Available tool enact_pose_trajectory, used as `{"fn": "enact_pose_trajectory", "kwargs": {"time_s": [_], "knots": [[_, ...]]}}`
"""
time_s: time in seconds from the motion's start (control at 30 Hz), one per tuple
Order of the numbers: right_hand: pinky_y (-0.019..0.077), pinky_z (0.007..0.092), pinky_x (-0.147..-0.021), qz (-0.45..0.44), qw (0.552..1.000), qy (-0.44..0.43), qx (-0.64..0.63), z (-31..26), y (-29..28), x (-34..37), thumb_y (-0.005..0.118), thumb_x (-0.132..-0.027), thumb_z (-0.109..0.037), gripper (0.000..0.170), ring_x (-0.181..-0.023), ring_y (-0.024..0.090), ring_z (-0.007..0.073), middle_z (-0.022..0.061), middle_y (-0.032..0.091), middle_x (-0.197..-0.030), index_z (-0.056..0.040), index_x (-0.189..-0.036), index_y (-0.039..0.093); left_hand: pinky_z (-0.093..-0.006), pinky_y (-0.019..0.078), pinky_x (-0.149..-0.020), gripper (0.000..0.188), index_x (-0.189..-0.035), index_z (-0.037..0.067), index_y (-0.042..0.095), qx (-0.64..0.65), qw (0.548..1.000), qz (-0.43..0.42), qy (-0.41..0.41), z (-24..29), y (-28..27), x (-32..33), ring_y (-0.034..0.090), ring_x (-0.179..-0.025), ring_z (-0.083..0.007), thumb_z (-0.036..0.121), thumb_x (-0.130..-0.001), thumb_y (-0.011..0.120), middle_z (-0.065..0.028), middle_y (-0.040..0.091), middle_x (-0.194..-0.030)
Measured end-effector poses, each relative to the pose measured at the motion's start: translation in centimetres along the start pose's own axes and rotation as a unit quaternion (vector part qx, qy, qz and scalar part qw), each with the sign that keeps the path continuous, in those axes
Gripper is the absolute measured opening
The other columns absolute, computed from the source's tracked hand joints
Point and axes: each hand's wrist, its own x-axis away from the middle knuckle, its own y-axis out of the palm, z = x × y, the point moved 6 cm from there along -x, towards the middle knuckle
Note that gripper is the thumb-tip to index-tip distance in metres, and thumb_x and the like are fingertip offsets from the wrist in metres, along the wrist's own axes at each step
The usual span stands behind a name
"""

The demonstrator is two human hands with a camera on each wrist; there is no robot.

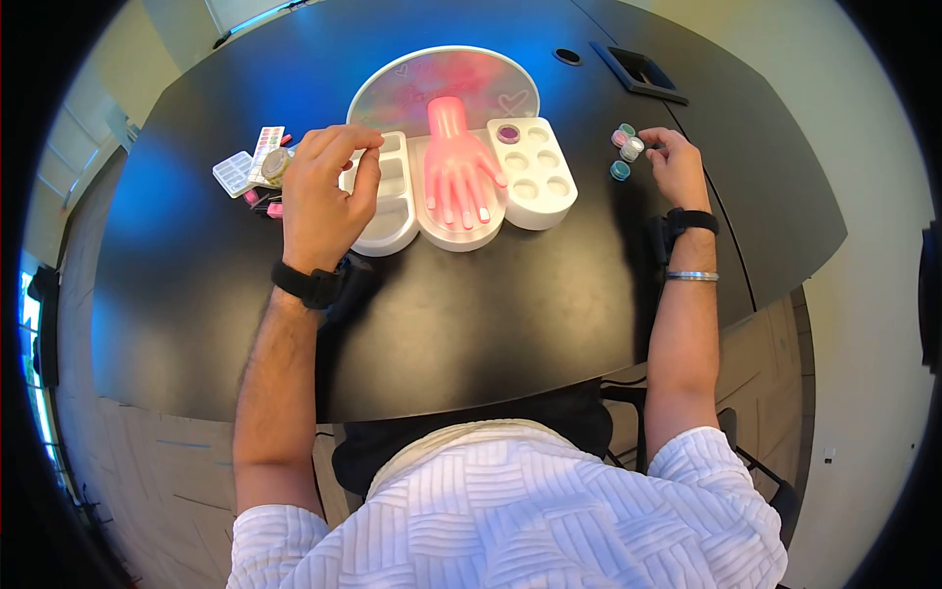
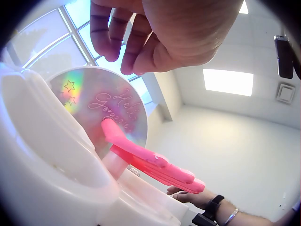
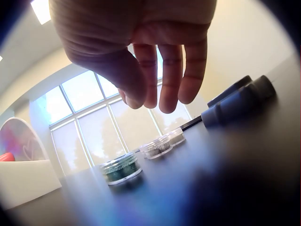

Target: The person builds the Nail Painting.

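The left hand [image 1: 329, 191] hovers over the left white tray [image 1: 397, 239], fingers bent and thumb near them, with nothing seen in its grip; the left wrist view shows its fingers [image 2: 113, 47] hanging down. The right hand [image 1: 677, 167] is beside several small glitter jars at the right; in the right wrist view its fingers [image 3: 169, 80] hang above a teal jar [image 3: 121, 168] and a silver jar [image 3: 156, 148], apart from them. A pink model hand [image 1: 456, 167] lies between the two trays. One purple jar [image 1: 508, 134] sits in a round well of the right white tray [image 1: 545, 214].
A round iridescent panel [image 1: 392, 86] stands behind the trays. At the left lie a white palette [image 1: 234, 175], a swatch card [image 1: 270, 147], a round jar [image 1: 276, 167] and pink items. A black framed opening [image 1: 640, 74] and a round hole [image 1: 567, 57] are at the back right.
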Motion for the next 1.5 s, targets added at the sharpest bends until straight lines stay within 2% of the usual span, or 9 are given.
{"fn": "enact_pose_trajectory", "kwargs": {"time_s": [0.23,0.3,0.5,0.73,0.9,1.0,1.2,1.43,1.5], "knots": [[0.0578,0.0430,-0.101,0.001,1.000,-0.009,0.005,1.9,1.4,-0.4,0.063,-0.092,0.011,0.044,-0.110,0.073,0.0362,0.0188,0.074,-0.129,-0.0034,-0.132,0.070,-0.0322,0.0570,-0.073,0.010,-0.102,0.004,0.075,0.000,1.000,-0.006,0.002,-0.2,0.2,0.2,0.072,-0.091,-0.0223,-0.001,-0.095,0.071,-0.0058,0.079,-0.104],[0.0528,0.0414,-0.111,-0.008,0.999,-0.050,0.020,2.3,2.3,-0.6,0.055,-0.090,0.016,0.061,-0.126,0.068,0.0356,0.0179,0.072,-0.134,-0.0072,-0.146,0.063,-0.0322,0.0572,-0.073,0.010,-0.102,0.005,0.075,-0.001,1.000,-0.008,-0.002,-0.4,0.3,0.3,0.072,-0.091,-0.0223,-0.001,-0.095,0.071,-0.0056,0.079,-0.104],[0.0415,0.0486,-0.123,-0.066,0.998,-0.013,0.020,2.3,3.8,-0.6,0.047,-0.086,0.015,0.067,-0.143,0.051,0.0451,0.0241,0.063,-0.149,-0.0070,-0.147,0.064,-0.0325,0.0583,-0.075,0.010,-0.103,0.005,0.076,-0.002,1.000,-0.010,-0.007,-0.5,0.5,0.5,0.072,-0.095,-0.0219,0.000,-0.095,0.071,-0.0050,0.079,-0.106],[0.0481,0.0495,-0.115,-0.046,0.993,-0.027,0.104,3.9,3.2,-1.2,0.056,-0.089,0.011,0.056,-0.132,0.060,0.0434,0.0231,0.069,-0.134,-0.0074,-0.140,0.068,-0.0329,0.0590,-0.076,0.011,-0.103,0.004,0.076,-0.007,1.000,-0.011,-0.008,-0.6,0.5,0.5,0.072,-0.096,-0.0225,0.000,-0.094,0.071,-0.0054,0.079,-0.106],[0.0571,0.0456,-0.100,-0.024,0.991,0.024,0.126,6.5,2.3,-1.6,0.068,-0.093,0.000,0.027,-0.113,0.071,0.0385,0.0201,0.072,-0.124,-0.0035,-0.118,0.078,-0.0327,0.0593,-0.076,0.011,-0.103,0.004,0.076,-0.011,1.000,-0.012,-0.006,-0.7,0.6,0.5,0.072,-0.096,-0.0227,-0.001,-0.094,0.071,-0.0057,0.079,-0.106],[0.0579,0.0436,-0.096,-0.019,0.991,0.073,0.109,5.7,1.7,-1.1,0.073,-0.093,-0.009,0.023,-0.109,0.073,0.0364,0.0188,0.075,-0.116,-0.0051,-0.115,0.079,-0.0328,0.0592,-0.076,0.011,-0.103,0.004,0.076,-0.014,1.000,-0.012,-0.003,-0.6,0.6,0.5,0.072,-0.095,-0.0227,0.000,-0.094,0.071,-0.0056,0.079,-0.105],[0.0588,0.0436,-0.088,-0.025,0.989,0.114,0.087,5.4,1.7,-1.3,0.071,-0.091,-0.008,0.023,-0.096,0.076,0.0349,0.0164,0.079,-0.099,-0.0083,-0.113,0.079,-0.0382,0.0572,-0.076,0.007,-0.100,0.005,0.075,0.009,1.000,-0.001,-0.011,-0.4,0.5,0.4,0.069,-0.093,-0.0282,0.005,-0.093,0.073,-0.0082,0.076,-0.097],[0.0591,0.0429,-0.091,-0.049,0.990,0.077,0.107,4.6,1.5,-0.8,0.068,-0.089,-0.004,0.028,-0.099,0.077,0.0350,0.0171,0.080,-0.103,-0.0085,-0.114,0.079,-0.0357,0.0578,-0.076,0.009,-0.102,0.005,0.076,-0.004,1.000,-0.011,-0.006,-0.6,0.5,0.5,0.070,-0.094,-0.0251,0.004,-0.094,0.072,-0.0070,0.078,-0.102],[0.0601,0.0418,-0.090,0.001,0.990,0.069,0.125,4.2,0.3,-0.8,0.071,-0.088,-0.005,0.027,-0.096,0.078,0.0334,0.0169,0.080,-0.103,-0.0064,-0.114,0.078,-0.0331,0.0585,-0.076,0.011,-0.104,0.005,0.076,-0.017,1.000,-0.019,-0.004,-0.7,0.6,0.5,0.072,-0.096,-0.0224,0.002,-0.095,0.072,-0.0058,0.079,-0.106]]}}
